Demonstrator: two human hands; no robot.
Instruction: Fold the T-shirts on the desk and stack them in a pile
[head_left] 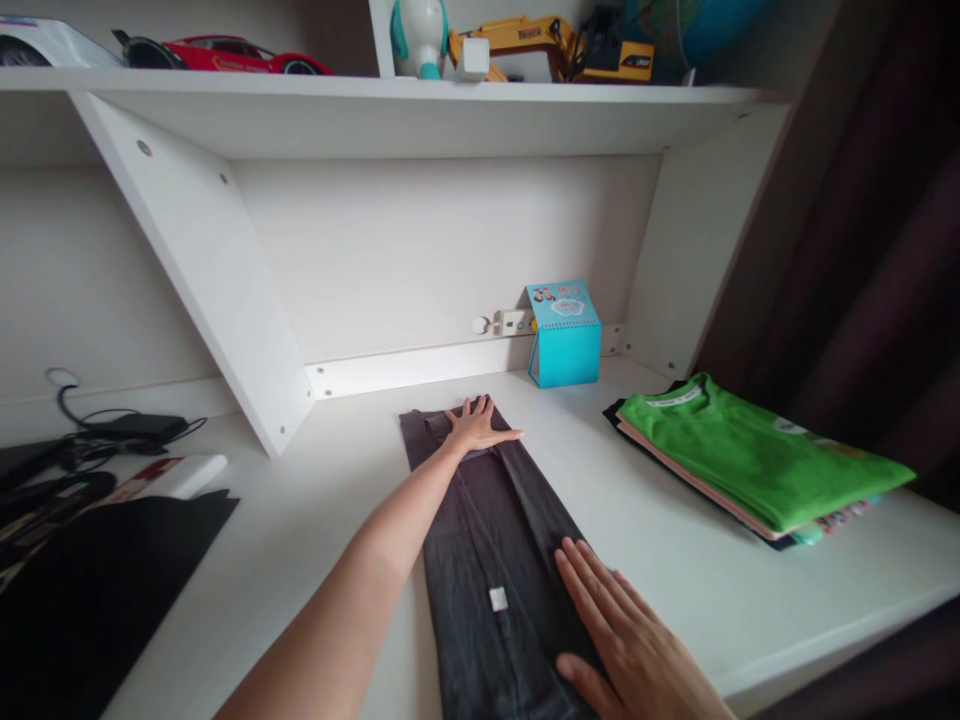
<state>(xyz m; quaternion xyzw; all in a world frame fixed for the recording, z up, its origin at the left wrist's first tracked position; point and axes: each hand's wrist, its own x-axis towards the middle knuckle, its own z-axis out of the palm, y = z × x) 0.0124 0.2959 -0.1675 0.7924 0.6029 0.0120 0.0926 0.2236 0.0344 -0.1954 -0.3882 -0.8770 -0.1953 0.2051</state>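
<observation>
A dark grey garment (495, 530), folded into a long narrow strip, lies flat on the white desk. It has a small white tag (498, 599) near its middle; its near end runs out of the frame. My left hand (472, 428) is spread over the far end of the cloth, fingers apart and pointing away. Along the right edge of the strip my right hand (619, 635) lies flat, its fingers stretched out and its thumb on the fabric. Neither hand grips anything.
To the right sits a stack of folded clothes with a green T-shirt (757, 450) on top. A blue desk calendar (567, 345) stands by a power socket (514, 322). Cables, an adapter (150, 428) and a black sheet (120, 590) lie left. A shelf (450, 120) with toys spans above.
</observation>
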